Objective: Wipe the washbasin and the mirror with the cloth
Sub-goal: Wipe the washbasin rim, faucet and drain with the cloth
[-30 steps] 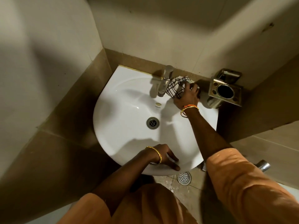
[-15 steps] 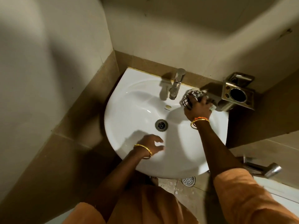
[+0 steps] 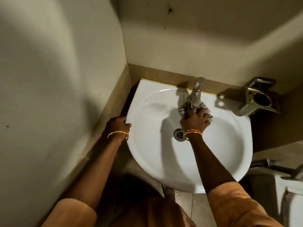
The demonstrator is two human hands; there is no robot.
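Cloth [image 3: 186, 109] is bunched in my right hand [image 3: 195, 119], the grip squeezed around it under the tap [image 3: 196, 95]. I press firmly and circle the basin [image 3: 155, 161] wall; left hand [image 3: 118, 124] clasps the rim.

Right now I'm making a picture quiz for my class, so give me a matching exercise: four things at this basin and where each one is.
Things:
1. left hand
2. cloth
3. drain
4. metal holder

Places:
A. on the wall to the right of the basin
B. gripping the basin's left rim
C. bunched under the right hand at the tap
D. at the bottom of the bowl

Pairs: 1-B, 2-C, 3-D, 4-A
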